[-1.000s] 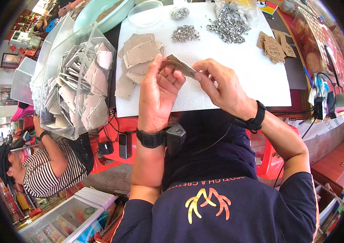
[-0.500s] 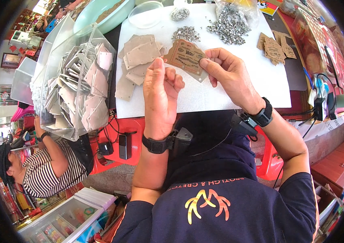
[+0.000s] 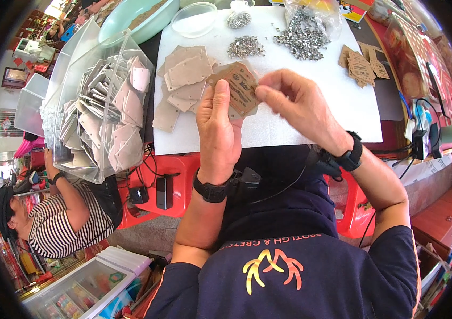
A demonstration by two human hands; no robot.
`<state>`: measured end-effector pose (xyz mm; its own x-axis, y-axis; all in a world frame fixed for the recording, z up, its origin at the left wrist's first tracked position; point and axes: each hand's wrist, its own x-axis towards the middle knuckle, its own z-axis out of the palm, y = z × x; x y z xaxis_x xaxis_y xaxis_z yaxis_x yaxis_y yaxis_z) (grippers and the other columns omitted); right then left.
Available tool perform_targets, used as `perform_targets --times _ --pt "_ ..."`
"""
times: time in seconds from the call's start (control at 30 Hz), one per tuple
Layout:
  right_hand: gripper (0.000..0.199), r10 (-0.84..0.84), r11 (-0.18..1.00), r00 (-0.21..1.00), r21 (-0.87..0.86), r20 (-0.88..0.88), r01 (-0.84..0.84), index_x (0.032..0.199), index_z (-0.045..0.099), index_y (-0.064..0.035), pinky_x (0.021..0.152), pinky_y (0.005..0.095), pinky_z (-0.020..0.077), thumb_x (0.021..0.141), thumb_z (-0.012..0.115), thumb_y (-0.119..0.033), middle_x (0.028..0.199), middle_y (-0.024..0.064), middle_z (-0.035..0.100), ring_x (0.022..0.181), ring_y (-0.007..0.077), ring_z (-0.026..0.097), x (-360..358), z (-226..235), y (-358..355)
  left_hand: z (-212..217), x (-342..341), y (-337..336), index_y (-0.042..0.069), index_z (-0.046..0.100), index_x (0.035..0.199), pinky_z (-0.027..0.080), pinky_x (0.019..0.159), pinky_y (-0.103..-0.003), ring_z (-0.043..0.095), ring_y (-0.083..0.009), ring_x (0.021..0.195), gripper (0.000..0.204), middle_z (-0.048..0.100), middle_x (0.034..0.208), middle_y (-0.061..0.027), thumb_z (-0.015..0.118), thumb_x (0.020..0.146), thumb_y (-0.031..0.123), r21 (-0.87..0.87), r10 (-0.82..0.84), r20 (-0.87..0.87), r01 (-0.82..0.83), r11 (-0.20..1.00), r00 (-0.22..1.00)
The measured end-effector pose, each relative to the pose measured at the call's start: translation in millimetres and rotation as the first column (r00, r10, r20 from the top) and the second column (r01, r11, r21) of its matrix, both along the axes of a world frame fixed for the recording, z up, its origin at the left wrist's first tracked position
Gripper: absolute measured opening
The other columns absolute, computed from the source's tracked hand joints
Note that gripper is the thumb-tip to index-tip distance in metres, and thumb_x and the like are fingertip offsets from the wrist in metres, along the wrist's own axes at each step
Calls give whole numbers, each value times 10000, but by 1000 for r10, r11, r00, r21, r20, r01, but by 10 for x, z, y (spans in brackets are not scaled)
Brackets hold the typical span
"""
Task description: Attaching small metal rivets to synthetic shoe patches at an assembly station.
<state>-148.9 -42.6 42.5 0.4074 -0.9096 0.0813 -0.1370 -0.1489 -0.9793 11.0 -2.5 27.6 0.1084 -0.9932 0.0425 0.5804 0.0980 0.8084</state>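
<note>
My left hand (image 3: 218,133) is closed on a brown printed card (image 3: 242,87), thumb on its face. A pale plate (image 3: 253,110) shows behind the card's right edge. At that edge my right hand (image 3: 295,101) has thumb and forefinger drawn together; whether they pinch the card or something small is hidden. Left of my left hand lies a loose stack of pale angular plates (image 3: 187,74) with small corner holes. Beyond the card, on the white sheet (image 3: 311,122), are a small pile of silver metal pieces (image 3: 245,47) and a larger silver heap (image 3: 301,33).
A clear bin (image 3: 101,173) full of similar plates stands at the left. Behind it are a pale green basin (image 3: 154,24) and a round clear lid (image 3: 194,20). Brown cut-out cards (image 3: 360,68) lie far right. A person in a striped top (image 3: 66,220) is at the left.
My left hand has moved up and right and now grips the printed card, which has turned more upright. My right hand's fingers have shifted to the card's right edge.
</note>
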Motion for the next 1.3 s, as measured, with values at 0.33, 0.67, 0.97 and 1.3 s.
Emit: perform_targets --times 0.33,0.67,0.97,1.3 --pt "276 43 768 965 -609 -258 -197 1108 673 -70 766 347 529 858 680 -187 955 129 613 857 255 639 -13 249 -342 37 -60 26 -29 531 1220 618 761 -368 697 -228 923 282 657 1086 -140 500 1011 157 63 -255 116 249 966 960" --pt "200 -19 960 995 -281 -97 -9 1056 685 -42 637 275 489 906 652 -171 837 83 661 683 122 579 -103 41 -377 94 61 48 19 390 1417 560 904 -456 632 -369 1096 448 593 1250 -203 432 977 93 14 -438 -83 441 898 895" --pt "191 -149 884 987 -456 -64 104 1086 676 -62 580 258 439 914 649 -142 764 38 566 620 100 506 -95 -23 -321 94 -31 80 -8 387 1382 568 906 -483 604 -323 1142 397 543 1273 -201 443 1001 87 35 -242 -139 249 968 960" --pt "184 -104 877 993 -477 -64 61 1075 674 -69 575 258 419 901 670 -130 764 30 532 618 107 471 -109 13 -291 160 5 121 -60 433 1298 589 878 -421 635 -274 1083 321 585 1199 -183 423 1013 87 6 -182 32 182 983 983"
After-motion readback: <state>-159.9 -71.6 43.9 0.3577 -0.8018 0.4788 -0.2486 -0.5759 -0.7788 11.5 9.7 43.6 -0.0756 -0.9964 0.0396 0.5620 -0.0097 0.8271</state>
